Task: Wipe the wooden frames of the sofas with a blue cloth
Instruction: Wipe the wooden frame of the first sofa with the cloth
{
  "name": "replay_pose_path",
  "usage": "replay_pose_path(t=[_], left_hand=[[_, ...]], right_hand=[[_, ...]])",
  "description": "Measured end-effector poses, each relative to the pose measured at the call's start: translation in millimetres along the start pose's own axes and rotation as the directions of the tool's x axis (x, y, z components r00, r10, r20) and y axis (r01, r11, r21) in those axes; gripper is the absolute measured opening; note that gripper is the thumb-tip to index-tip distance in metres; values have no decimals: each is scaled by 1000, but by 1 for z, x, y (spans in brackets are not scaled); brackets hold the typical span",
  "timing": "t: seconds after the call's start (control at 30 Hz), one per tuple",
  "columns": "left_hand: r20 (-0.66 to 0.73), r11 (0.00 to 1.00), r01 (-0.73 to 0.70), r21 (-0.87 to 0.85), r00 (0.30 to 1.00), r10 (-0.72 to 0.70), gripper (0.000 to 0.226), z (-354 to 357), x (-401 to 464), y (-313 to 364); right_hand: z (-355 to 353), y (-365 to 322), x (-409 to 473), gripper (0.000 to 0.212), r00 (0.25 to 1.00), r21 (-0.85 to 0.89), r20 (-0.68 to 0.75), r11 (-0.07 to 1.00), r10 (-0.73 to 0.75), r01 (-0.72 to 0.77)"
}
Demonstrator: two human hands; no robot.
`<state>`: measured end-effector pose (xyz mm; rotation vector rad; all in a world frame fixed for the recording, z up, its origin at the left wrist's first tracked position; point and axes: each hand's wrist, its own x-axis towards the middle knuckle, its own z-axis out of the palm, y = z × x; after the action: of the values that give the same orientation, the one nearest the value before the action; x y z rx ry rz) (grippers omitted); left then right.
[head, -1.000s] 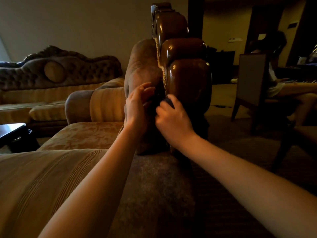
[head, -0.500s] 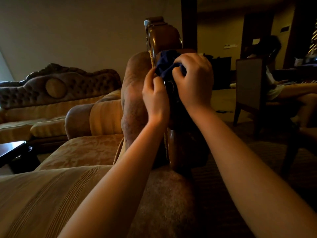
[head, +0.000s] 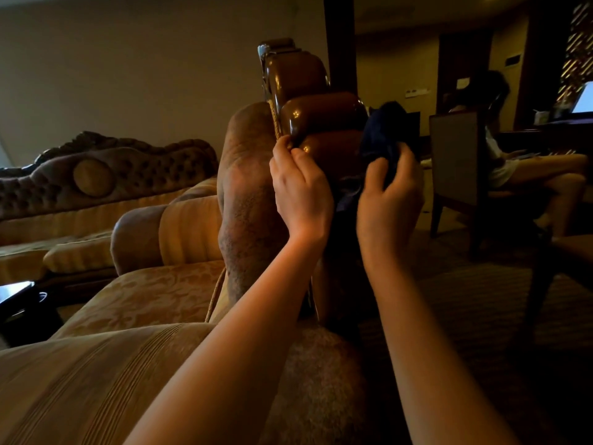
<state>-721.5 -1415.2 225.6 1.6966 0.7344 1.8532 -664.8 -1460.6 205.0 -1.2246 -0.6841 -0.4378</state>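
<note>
Blue cloth (head: 383,136) hides right hand's (head: 388,200) fingers

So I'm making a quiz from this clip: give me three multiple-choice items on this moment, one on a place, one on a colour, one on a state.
1. Where is the cloth?
A. right of the frame
B. on the seat
C. on the floor

2. What colour is the cloth?
A. white
B. dark blue
C. yellow

3. What is the left hand doing?
A. hanging idle
B. pinching at the frame's edge
C. lying flat on a cushion

Answers: 1 A, it hangs from the right hand beside the wood. 2 B, it reads navy. 3 B, thumb and finger meet there.
</note>
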Motion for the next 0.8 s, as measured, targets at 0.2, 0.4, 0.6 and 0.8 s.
replay_pose_path(t=[0.2,0.4,0.6,0.8], left_hand=[[2,1000,27,-11,1000,-27,35,0,1,0],[-5,1000,26,6,1000,-26,42,-1,-3,3],[4,999,44,5,999,-44,38,-2,-4,4],[-2,999,49,4,999,-49,41,-1,-5,3]], right_hand=[[12,-23,7,47,991,-425,73,895,-115,135],[16,-23,65,25,960,-197,267,980,83,-30],[-11,15,44,21,799,258,452,799,396,-542],[-16,26,-13,37,962,93,188,972,196,-216]])
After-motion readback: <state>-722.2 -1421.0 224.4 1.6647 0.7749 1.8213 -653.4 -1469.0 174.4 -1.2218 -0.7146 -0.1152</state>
